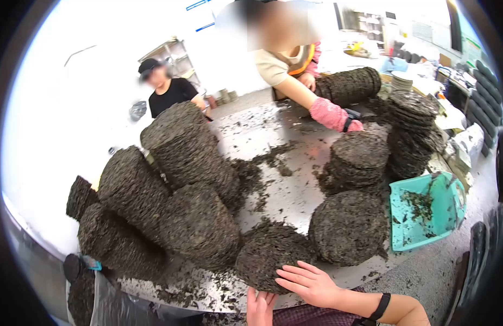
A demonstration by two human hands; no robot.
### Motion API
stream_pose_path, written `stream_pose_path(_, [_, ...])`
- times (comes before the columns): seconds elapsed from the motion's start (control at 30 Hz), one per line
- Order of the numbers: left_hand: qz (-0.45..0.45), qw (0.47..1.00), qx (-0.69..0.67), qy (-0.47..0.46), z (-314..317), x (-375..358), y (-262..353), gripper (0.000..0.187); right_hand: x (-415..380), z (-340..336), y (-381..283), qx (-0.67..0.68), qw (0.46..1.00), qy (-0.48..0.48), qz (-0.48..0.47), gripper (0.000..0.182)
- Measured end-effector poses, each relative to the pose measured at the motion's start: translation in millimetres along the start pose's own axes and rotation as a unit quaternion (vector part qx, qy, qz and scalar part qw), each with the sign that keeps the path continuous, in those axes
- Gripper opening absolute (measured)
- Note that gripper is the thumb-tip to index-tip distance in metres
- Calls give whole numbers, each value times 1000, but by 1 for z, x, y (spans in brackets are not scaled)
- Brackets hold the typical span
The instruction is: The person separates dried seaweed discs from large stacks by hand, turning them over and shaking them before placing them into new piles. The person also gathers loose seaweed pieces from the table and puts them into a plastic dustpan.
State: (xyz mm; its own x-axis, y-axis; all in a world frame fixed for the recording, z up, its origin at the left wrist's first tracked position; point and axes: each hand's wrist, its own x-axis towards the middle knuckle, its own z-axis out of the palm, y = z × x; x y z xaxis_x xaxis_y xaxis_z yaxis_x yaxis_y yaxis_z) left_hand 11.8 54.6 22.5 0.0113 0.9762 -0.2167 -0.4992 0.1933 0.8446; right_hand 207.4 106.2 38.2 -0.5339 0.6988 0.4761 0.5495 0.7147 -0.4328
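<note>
A round stack of dark, rough-textured discs (273, 254) sits at the near edge of the metal table. My right hand (311, 283) lies on its top right side, fingers spread and pointing left. At the stack's front edge, my left hand (260, 308) touches it from below with its fingers pointing up; part of this hand is cut off by the bottom of the view. Another round stack (348, 228) stands just right of the one I touch, and a taller one (200, 225) is close on its left.
More tall dark stacks (181, 144) crowd the left. A turquoise basket (457, 204) with dark scraps is at the right. Across the metal table (284, 198), a co-worker in pink sleeves (328, 113) reaches toward a stack (360, 155). Another person in black (173, 95) is farther back.
</note>
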Motion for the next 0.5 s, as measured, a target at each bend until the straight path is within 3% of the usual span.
stream_pose_path(0.03, [5, 1000, -1, 12, 5, 0, 5, 67, -2, 3, -2, 9, 1000, -5, -9, 62])
stream_pose_path(0.1, [-49, 988, -39, 141, 13, -1, 10, 50, -5, 8, -5, -31, 999, -11, -9, 64])
stream_pose_path(0.13, [-23, 989, -47, 140, 11, -2, 6, 32, -5, 4, -9, -28, 999, -27, 1, 61])
stream_pose_path(0.3, [-3, 989, -63, 134, 8, -3, 5, 21, 0, 4, -16, -23, 998, -50, -16, 61])
stream_pose_path(0.37, [4, 985, -37, 168, 9, 0, 6, 13, 3, 6, -19, 49, 998, -26, -3, 62])
stream_pose_path(0.5, [-19, 977, 0, 214, 24, -5, 13, 7, 14, 5, -17, 55, 995, 80, 10, 38])
